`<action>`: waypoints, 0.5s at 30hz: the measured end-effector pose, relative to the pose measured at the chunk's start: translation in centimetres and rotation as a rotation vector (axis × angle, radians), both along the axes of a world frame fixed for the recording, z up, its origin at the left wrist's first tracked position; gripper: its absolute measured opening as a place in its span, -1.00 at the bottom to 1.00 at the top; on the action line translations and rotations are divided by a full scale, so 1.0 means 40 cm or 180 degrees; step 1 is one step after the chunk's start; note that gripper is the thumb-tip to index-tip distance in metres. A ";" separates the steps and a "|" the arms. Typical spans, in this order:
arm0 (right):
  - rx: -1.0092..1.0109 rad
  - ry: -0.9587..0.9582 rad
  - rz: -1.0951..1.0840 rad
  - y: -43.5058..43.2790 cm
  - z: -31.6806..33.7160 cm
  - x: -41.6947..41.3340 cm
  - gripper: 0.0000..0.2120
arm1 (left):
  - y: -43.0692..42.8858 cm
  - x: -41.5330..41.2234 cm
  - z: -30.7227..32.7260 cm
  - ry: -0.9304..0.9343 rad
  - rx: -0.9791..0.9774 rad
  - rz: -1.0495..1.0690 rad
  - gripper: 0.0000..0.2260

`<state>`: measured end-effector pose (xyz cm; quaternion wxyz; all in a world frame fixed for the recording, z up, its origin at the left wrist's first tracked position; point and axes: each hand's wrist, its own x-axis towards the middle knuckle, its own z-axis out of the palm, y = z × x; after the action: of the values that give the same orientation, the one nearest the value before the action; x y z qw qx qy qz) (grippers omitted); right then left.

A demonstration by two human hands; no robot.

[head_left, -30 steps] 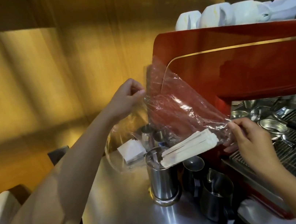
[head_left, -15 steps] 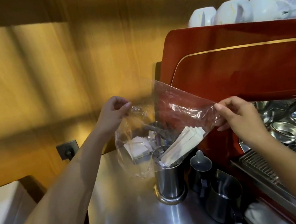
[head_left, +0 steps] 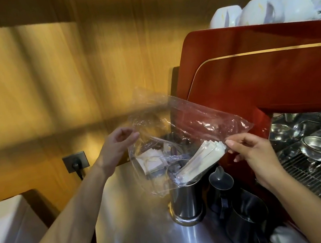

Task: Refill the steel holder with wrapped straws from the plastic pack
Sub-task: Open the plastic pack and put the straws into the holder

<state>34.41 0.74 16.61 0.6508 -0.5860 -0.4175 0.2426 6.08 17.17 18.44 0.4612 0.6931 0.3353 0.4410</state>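
A clear plastic pack (head_left: pixel 188 121) hangs in the air above the steel holder (head_left: pixel 186 200), which stands on the steel counter (head_left: pixel 143 238). My left hand (head_left: pixel 117 144) pinches the pack's left edge. My right hand (head_left: pixel 251 149) grips its lower right edge, beside the bundle's upper end. A bundle of white wrapped straws (head_left: pixel 201 162) slants down out of the pack, its lower ends inside the holder's mouth.
A red espresso machine (head_left: pixel 263 76) with white cups (head_left: pixel 260 11) on top stands at the right, its drip grate (head_left: pixel 320 176) below. Steel milk jugs (head_left: pixel 243 219) crowd beside the holder. Paper napkins (head_left: pixel 151 162) lie behind it. A wall socket (head_left: pixel 76 162) sits at the left.
My left hand has dropped lower with the pack. The straw bundle has slid further down, from lying across the rim into the holder. My right hand stays at the pack's right edge.
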 end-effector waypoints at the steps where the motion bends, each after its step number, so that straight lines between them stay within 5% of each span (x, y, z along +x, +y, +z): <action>1: 0.0026 0.0039 -0.0093 0.003 -0.003 -0.002 -0.87 | -0.001 -0.003 -0.009 0.0013 -0.0013 0.0011 -0.81; 3: 0.0097 0.0046 -0.0259 0.009 0.000 -0.012 -0.84 | -0.003 -0.009 -0.024 0.0001 -0.0001 0.0201 -0.93; 15: 0.0705 -0.0489 -0.0455 0.104 0.140 -0.047 -0.80 | -0.014 -0.042 -0.034 -0.0441 -0.0005 0.0781 -0.94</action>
<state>32.52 4.91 22.20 0.6932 -0.5557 -0.4475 0.1026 4.41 16.61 17.10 0.4264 0.6144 0.3852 0.5406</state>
